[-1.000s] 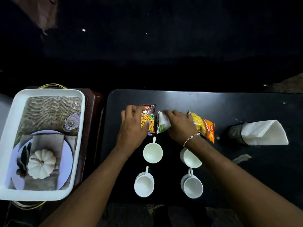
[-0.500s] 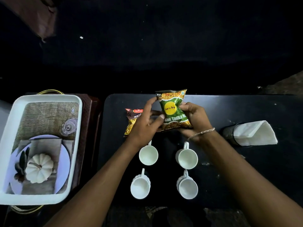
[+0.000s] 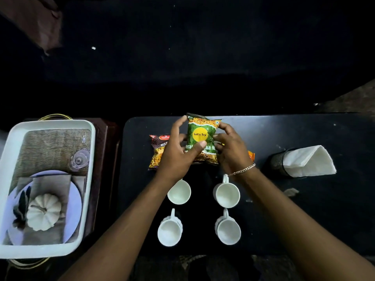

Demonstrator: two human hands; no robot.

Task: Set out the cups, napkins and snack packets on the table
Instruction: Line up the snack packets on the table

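A green snack packet (image 3: 202, 136) with a yellow circle is held face up between my left hand (image 3: 178, 157) and my right hand (image 3: 229, 151), over the far middle of the black table (image 3: 304, 209). A dark red and yellow snack packet (image 3: 158, 151) lies flat just left of it, partly under my left hand. An orange packet (image 3: 251, 155) peeks out behind my right wrist. Several white cups stand in two rows below the hands: cup (image 3: 179, 192), cup (image 3: 227, 194), cup (image 3: 169, 232), cup (image 3: 228, 231). White napkins (image 3: 308, 161) sit in a dark mesh holder (image 3: 277, 164) at the right.
A white tray (image 3: 89, 179) stands left of the table on a dark stand. It holds a woven mat, a glass (image 3: 80, 160), a plate with a grey napkin and a white pumpkin (image 3: 43, 211). Small crumbs or scraps (image 3: 291, 192) lie on the table's right side.
Both hands lifted the green packet off the table and turned it face up. It now sits slightly higher and straighter between them than half a second ago.
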